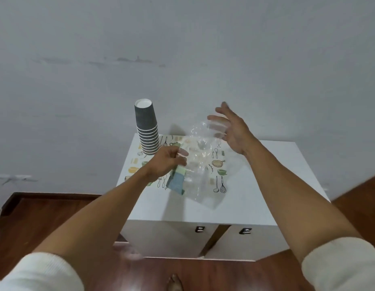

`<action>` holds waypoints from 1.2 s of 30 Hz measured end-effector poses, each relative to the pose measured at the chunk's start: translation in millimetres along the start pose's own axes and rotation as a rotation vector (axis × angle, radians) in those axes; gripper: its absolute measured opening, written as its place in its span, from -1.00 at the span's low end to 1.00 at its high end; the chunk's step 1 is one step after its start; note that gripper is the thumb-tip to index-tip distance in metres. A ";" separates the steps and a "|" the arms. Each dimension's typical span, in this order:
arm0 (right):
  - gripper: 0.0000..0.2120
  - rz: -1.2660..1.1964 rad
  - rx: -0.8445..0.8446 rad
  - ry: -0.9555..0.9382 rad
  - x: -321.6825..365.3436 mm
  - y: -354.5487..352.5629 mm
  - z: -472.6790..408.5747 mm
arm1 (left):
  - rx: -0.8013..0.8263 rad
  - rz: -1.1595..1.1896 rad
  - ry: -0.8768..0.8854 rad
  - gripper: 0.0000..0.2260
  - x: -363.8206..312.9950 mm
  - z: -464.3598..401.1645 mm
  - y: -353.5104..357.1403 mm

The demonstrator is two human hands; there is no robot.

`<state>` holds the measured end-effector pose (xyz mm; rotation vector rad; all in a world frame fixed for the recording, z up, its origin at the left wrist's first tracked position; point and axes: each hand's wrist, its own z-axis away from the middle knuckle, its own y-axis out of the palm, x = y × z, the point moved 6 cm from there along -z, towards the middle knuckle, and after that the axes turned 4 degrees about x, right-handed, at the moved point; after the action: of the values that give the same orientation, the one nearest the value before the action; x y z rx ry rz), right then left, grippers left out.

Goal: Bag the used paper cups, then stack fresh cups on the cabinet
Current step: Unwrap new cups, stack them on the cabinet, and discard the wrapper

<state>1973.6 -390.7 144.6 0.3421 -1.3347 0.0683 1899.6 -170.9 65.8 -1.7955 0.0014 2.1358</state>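
Left hand, at frame center, pinches the clear plastic bag by its edge; right hand, just up and right, spreads its fingers wide at the bag's mouth. Up-left, an upside-down stack of dark paper cups stands on the white cabinet.

right hand fingertips: were motion-blurred behind the clear bag
bag contents: were too faint to tell
foot: was cut off by bottom edge
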 end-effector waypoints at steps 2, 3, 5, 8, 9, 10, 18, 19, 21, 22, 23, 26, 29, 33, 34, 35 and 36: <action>-0.25 -0.179 -0.043 0.085 -27.8 -7.4 18.8 | -0.053 0.133 0.004 -0.86 1.3 13.7 5.8; -0.24 -0.158 -0.002 0.134 -47.3 -4.7 30.6 | -0.074 0.184 -0.004 -0.86 2.8 20.2 8.1; -0.34 0.040 0.108 0.206 -86.5 9.5 55.9 | -0.105 0.221 -0.017 -0.86 4.0 32.8 13.8; -0.53 0.230 0.128 0.155 -111.7 30.1 79.6 | -0.182 0.221 -0.054 -0.86 11.8 53.4 17.5; -0.59 0.249 0.118 0.121 -112.1 38.2 86.4 | -0.197 0.230 -0.066 -0.85 15.4 62.5 16.9; -0.64 0.272 0.113 0.099 -112.4 43.6 91.1 | -0.206 0.240 -0.078 -0.85 18.2 70.7 15.3; -0.87 0.053 0.108 0.058 -109.1 101.2 107.5 | -0.177 0.422 -0.130 -0.75 22.8 126.4 -27.2; -0.85 0.041 0.097 0.068 -110.3 113.9 104.7 | -0.188 0.476 -0.151 -0.78 26.9 133.4 -39.1; -0.86 0.061 0.104 0.080 -116.0 144.5 93.4 | -0.176 0.631 -0.204 -0.84 36.1 146.2 -64.1; -0.85 0.084 0.102 0.074 -116.3 153.2 89.4 | -0.144 0.730 -0.232 -0.82 38.3 149.8 -68.0; -0.81 0.130 0.089 0.057 -116.9 167.3 83.3 | -0.110 0.791 -0.259 -0.78 42.3 153.8 -78.7; -0.60 0.357 0.027 -0.048 -113.5 219.9 71.6 | -0.011 0.726 -0.344 -0.44 56.6 166.4 -119.9; -0.46 0.538 0.025 -0.102 -119.8 275.8 56.4 | 0.023 0.472 -0.440 -0.34 78.0 181.5 -169.6; -0.45 0.522 0.011 -0.070 -136.5 334.1 29.9 | -0.039 0.446 -0.353 -0.55 107.9 186.1 -237.2; -0.47 0.469 -0.014 -0.045 -137.3 333.5 26.7 | -0.067 0.481 -0.307 -0.54 109.7 184.1 -241.1; -0.51 0.352 -0.019 0.006 -151.8 355.0 18.2 | -0.107 0.514 -0.285 -0.49 124.3 189.2 -265.0; -0.55 0.209 -0.029 0.084 -163.8 361.8 15.0 | -0.154 0.536 -0.261 -0.42 132.7 190.9 -276.3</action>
<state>1832.3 -27.9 64.3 0.1721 -1.2835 0.2356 1772.2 165.8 37.6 -1.7237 0.2917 2.8022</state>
